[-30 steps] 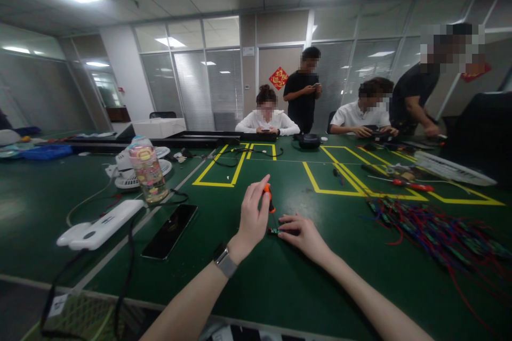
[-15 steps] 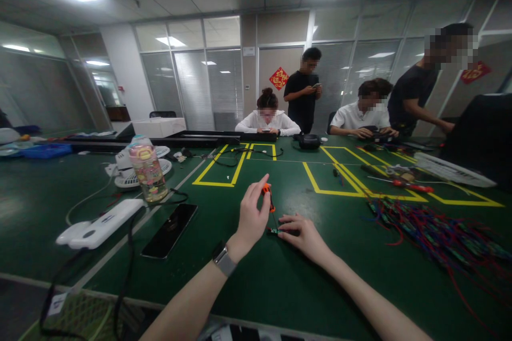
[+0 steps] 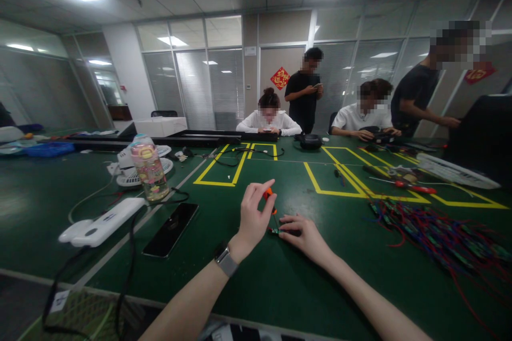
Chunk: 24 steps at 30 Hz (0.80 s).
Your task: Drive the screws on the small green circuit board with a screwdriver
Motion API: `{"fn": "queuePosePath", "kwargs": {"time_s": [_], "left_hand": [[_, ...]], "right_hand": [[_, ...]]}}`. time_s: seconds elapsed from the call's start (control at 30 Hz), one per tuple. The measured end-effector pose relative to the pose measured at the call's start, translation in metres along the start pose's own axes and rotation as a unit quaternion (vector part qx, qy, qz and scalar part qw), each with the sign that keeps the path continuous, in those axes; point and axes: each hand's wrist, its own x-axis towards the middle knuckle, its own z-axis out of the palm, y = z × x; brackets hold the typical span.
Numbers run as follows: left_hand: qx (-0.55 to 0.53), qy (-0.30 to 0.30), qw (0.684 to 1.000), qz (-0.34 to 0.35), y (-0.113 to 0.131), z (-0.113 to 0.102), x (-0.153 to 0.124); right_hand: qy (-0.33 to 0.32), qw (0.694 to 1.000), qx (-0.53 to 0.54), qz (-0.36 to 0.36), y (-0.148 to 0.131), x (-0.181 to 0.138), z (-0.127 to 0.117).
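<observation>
My left hand [image 3: 255, 214], with a watch on its wrist, is closed around the orange and black handle of a screwdriver [image 3: 270, 200]. The screwdriver stands tilted, its thin shaft pointing down at a small green circuit board [image 3: 274, 231] on the table. My right hand [image 3: 302, 233] rests low on the table at the board's right side, thumb and fingers pinching its edge. Its fingertips partly cover the board, and the exact spot where the screwdriver tip meets it is too small to make out.
On the green table [image 3: 320, 287], a heap of boards with red and blue wires [image 3: 444, 229] lies right, a red-handled screwdriver [image 3: 414, 186] behind it. A phone [image 3: 171, 230], white device [image 3: 104, 222] and bottle [image 3: 150, 173] stand left. Several people are across the table.
My left hand has shifted slightly, its fingers turning a little on the screwdriver handle. My right hand and the circuit board stay in place. The whole view has moved slightly.
</observation>
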Motion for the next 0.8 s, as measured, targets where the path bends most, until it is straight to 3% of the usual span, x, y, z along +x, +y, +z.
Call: {"fn": "queuePosePath", "kwargs": {"time_s": [0.17, 0.8], "left_hand": [[-0.025, -0.019, 0.999, -0.002, 0.0015, -0.0001, 0.0], [-0.007, 0.006, 1.0, 0.006, 0.0006, 0.0008, -0.0004]], "right_hand": [[0.001, 1.0, 0.002, -0.004, 0.0015, 0.0002, 0.0006], [0.0, 1.0, -0.005, -0.007, 0.0047, 0.0011, 0.0017]]}}
